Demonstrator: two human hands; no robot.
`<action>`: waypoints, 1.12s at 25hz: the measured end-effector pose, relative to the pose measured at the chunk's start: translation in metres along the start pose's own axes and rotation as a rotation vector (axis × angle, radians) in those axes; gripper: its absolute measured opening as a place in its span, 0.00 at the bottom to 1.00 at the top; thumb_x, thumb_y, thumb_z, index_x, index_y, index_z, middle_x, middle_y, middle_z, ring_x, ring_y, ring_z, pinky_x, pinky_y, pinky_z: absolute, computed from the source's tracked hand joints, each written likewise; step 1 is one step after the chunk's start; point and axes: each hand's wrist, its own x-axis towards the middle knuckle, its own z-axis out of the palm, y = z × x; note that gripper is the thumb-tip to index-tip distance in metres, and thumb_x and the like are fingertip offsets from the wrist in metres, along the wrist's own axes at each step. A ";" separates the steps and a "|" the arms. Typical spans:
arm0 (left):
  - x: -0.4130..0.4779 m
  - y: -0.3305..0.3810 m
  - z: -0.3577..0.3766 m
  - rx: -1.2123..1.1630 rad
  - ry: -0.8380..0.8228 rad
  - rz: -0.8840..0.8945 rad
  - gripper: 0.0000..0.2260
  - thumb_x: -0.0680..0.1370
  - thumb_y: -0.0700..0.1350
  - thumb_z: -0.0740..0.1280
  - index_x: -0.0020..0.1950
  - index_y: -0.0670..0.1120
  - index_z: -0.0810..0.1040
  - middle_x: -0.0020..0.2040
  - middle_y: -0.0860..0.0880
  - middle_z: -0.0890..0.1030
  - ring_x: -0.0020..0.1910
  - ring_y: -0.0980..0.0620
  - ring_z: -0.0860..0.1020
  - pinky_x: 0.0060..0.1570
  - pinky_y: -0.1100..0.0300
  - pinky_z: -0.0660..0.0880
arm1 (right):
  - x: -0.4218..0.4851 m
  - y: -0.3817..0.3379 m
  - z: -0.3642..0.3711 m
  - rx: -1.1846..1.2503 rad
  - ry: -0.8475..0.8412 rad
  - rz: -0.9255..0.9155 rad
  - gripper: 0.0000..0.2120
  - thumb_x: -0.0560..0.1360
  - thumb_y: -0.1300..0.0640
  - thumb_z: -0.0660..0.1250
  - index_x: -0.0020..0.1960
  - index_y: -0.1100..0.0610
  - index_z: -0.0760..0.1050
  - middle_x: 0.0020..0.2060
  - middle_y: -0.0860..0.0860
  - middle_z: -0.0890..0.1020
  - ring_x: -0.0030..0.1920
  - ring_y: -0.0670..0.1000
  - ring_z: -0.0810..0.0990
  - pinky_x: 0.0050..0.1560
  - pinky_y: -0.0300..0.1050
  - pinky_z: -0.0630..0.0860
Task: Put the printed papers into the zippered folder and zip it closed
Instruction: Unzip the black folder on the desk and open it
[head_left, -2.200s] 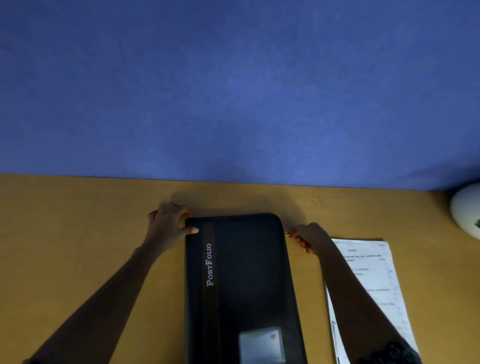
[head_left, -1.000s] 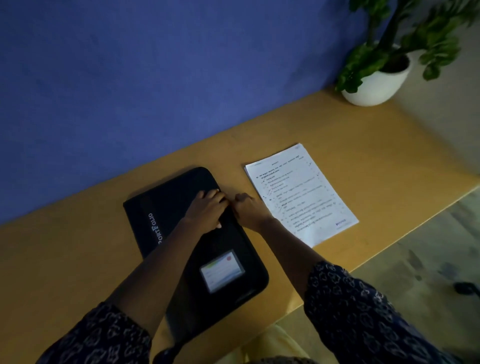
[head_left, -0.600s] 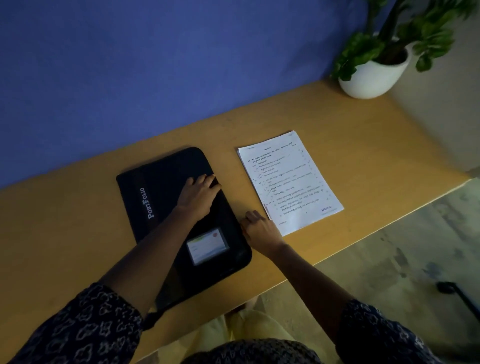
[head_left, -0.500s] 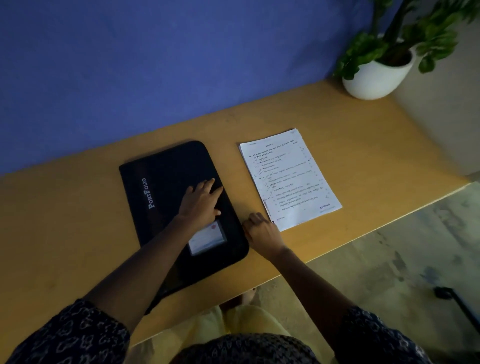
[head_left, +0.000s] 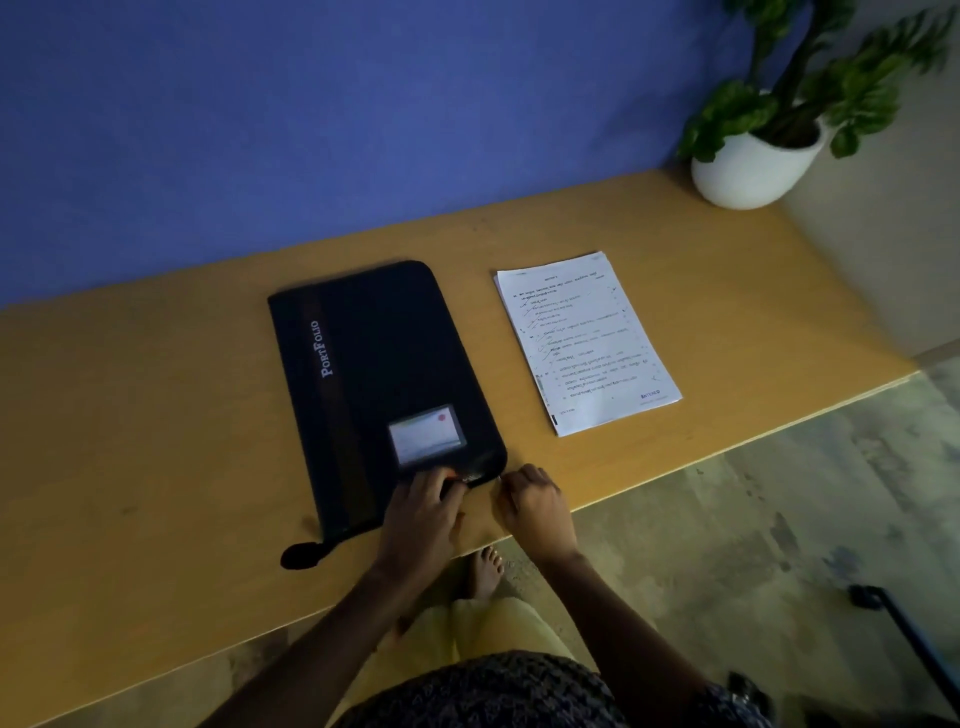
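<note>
Head view shows us a black zippered folder (head_left: 379, 395) lying flat on the wooden bench (head_left: 156, 415) at the centre of the frame, its "PortFolio" lettering running up the cover and a small clear card window (head_left: 426, 434) near its lower right corner. To its right, apart from it, the printed papers (head_left: 584, 343) sit in a neat stack on the bench, not yet inside. We see the left hand (head_left: 423, 512) at the folder's lower edge, its fingers (head_left: 441, 480) curled and pressing on the edge just below the card window. The right hand (head_left: 535, 506) is just beside the folder's lower right corner, closed into a loose fist with the fingertips pinched together at a thin light sliver; we cannot tell for certain that it is the zipper pull. A black strap tab (head_left: 301, 555) sticks out from the folder's lower left corner. In the upper right of the frame a white pot (head_left: 753, 171) with a green plant stands against the blue wall (head_left: 311, 114). Below the bench edge we see a bare foot (head_left: 483, 571) on the floor.
</note>
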 end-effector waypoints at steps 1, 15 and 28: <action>-0.009 0.005 0.003 -0.049 0.045 -0.029 0.11 0.71 0.49 0.73 0.52 0.51 0.81 0.51 0.51 0.82 0.49 0.51 0.80 0.46 0.56 0.77 | -0.005 -0.007 0.003 0.053 0.015 0.054 0.08 0.77 0.60 0.65 0.47 0.63 0.81 0.44 0.58 0.83 0.42 0.55 0.81 0.40 0.47 0.80; 0.025 0.061 0.027 -0.856 -0.074 -0.884 0.09 0.74 0.50 0.70 0.50 0.46 0.82 0.47 0.46 0.84 0.48 0.47 0.82 0.49 0.50 0.81 | 0.011 -0.014 -0.017 0.855 0.015 0.871 0.07 0.75 0.58 0.69 0.38 0.55 0.81 0.36 0.55 0.85 0.37 0.53 0.82 0.33 0.44 0.78; 0.036 0.076 0.046 -1.042 0.138 -1.132 0.10 0.74 0.53 0.71 0.48 0.48 0.77 0.45 0.47 0.82 0.43 0.48 0.82 0.45 0.48 0.82 | 0.044 -0.011 -0.020 0.819 -0.138 0.913 0.06 0.74 0.60 0.70 0.38 0.56 0.79 0.36 0.55 0.83 0.37 0.53 0.80 0.33 0.44 0.76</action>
